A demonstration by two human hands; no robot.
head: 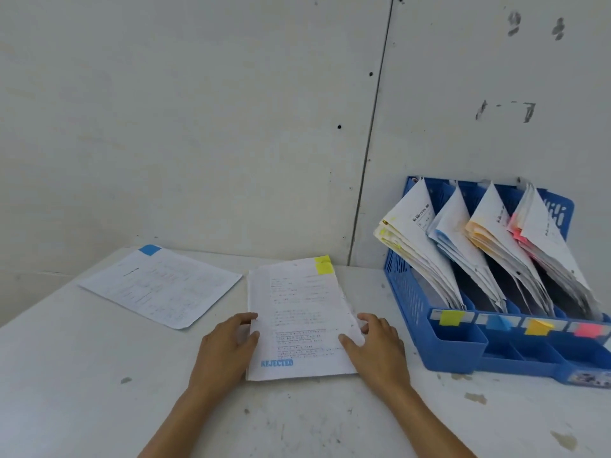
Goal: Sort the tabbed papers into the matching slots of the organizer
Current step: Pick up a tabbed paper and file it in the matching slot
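A small stack of white printed papers with yellow tabs (299,322) lies on the table in front of me, stamped REJECTED at the bottom. My left hand (226,345) pinches its left edge, thumb on top. My right hand (373,345) holds its right edge the same way. A single sheet with a blue tab (162,285) lies flat at the back left. The blue organizer (413,292) stands at the right against the wall. Its slots carry yellow (451,317), blue (497,322), orange (537,326) and pink (587,329) labels, each slot holding leaning papers.
The white table (99,375) is scuffed and meets a white panel wall (231,127) at the back. The organizer's front has small open compartments (459,342).
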